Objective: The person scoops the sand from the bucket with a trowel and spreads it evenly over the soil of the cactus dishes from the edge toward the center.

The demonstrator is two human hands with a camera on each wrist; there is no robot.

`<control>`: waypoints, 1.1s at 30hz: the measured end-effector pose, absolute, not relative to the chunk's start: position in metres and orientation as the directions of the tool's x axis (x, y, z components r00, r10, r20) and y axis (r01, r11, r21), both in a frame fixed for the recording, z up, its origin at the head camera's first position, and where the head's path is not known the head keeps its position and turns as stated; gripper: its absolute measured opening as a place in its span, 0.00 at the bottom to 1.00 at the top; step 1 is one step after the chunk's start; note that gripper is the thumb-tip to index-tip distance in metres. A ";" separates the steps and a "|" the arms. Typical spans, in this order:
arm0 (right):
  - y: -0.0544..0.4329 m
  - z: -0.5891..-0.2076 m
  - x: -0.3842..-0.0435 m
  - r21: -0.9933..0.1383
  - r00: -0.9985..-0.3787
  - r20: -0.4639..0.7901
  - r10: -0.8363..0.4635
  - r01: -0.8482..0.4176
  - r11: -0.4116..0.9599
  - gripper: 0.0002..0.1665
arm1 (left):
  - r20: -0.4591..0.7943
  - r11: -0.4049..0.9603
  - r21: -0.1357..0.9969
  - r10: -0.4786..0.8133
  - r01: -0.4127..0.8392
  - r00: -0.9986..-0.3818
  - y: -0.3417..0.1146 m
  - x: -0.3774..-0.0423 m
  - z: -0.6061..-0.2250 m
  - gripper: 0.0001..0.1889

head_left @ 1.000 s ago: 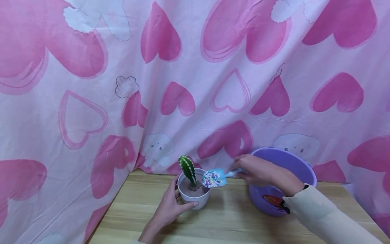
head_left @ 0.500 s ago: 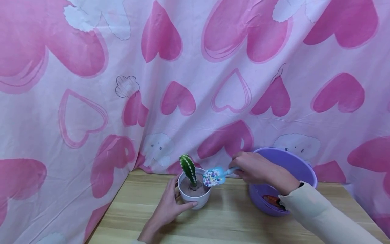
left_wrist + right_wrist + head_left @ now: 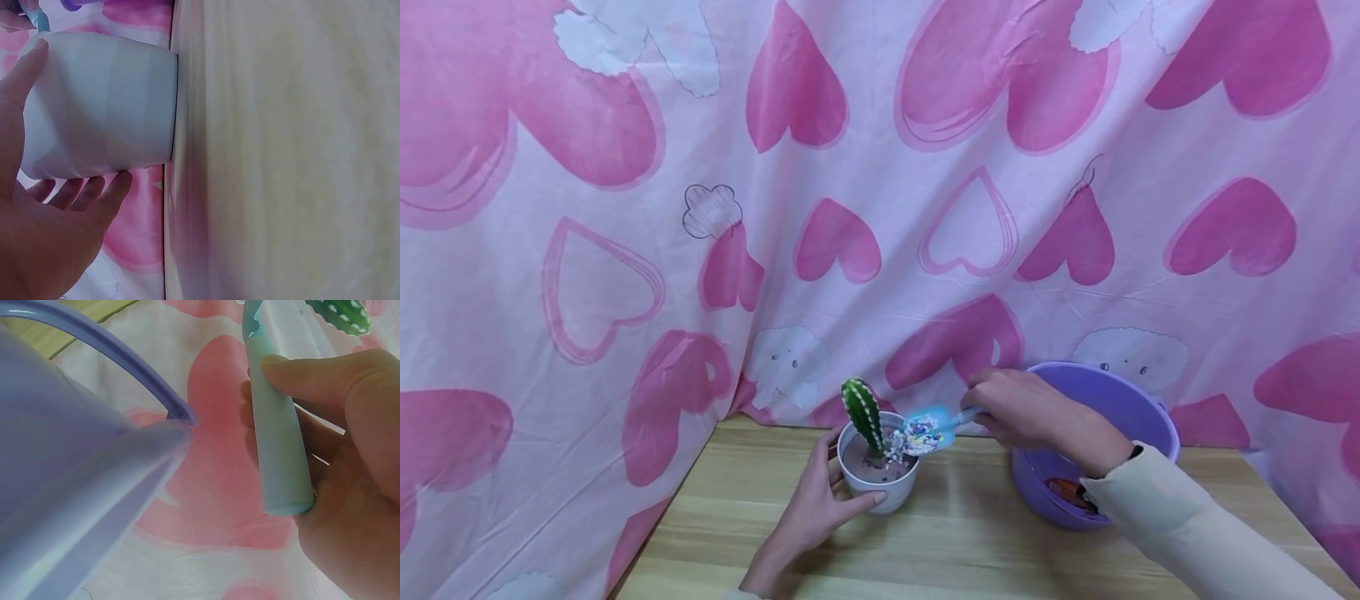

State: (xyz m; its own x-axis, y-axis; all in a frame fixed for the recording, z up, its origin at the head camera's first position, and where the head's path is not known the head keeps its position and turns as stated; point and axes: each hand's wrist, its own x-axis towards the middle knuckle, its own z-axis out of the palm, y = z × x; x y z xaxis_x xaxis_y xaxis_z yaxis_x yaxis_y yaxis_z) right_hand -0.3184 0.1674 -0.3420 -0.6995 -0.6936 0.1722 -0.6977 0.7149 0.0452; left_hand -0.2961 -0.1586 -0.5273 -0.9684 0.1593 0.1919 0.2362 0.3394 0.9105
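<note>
Now some of the coloured stones (image 3: 922,435) are shed from the light-blue scoop (image 3: 946,425) onto the soil (image 3: 867,472) in the white pot (image 3: 904,490); half a second earlier, only bare soil is shown there. A pale cluster is formed beside the foot of the cactus (image 3: 862,415), and a few loose bits are scattered toward the near rim. Since much of the load is still carried on the blade, the pouring is judged to be begun but not finished.

The pot is held upright on the bench (image 3: 970,542) by the left hand (image 3: 822,502), the thumb laid along the near side and the fingers set against the opposite side. The scoop handle is gripped by the right hand (image 3: 1018,410), and the blade is tilted over the right part of the rim.

Whether the rim is touched by the blade cannot be told. In the right wrist view the blade is mostly cut off at the top; in the left wrist view the soil is hidden by the pot wall. The inside of the purple bucket (image 3: 1108,404) is partly covered by the right forearm, and the red object (image 3: 1062,490) inside cannot be identified.
</note>
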 end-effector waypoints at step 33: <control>0.159 -0.337 -0.318 0.192 -0.667 0.188 -0.721 -0.694 0.693 0.07 | 0.201 0.272 0.930 0.184 0.246 -0.962 -0.163 -0.297 -0.523 0.57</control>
State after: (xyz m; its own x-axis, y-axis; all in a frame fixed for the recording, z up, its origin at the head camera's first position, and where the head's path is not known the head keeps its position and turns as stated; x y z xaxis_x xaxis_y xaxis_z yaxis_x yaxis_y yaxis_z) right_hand -0.3178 0.1589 -0.3367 -0.6674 -0.7205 0.1881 -0.6945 0.6934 0.1921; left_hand -0.2965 -0.1626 -0.5227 -0.9622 0.1841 0.2007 0.2461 0.2723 0.9302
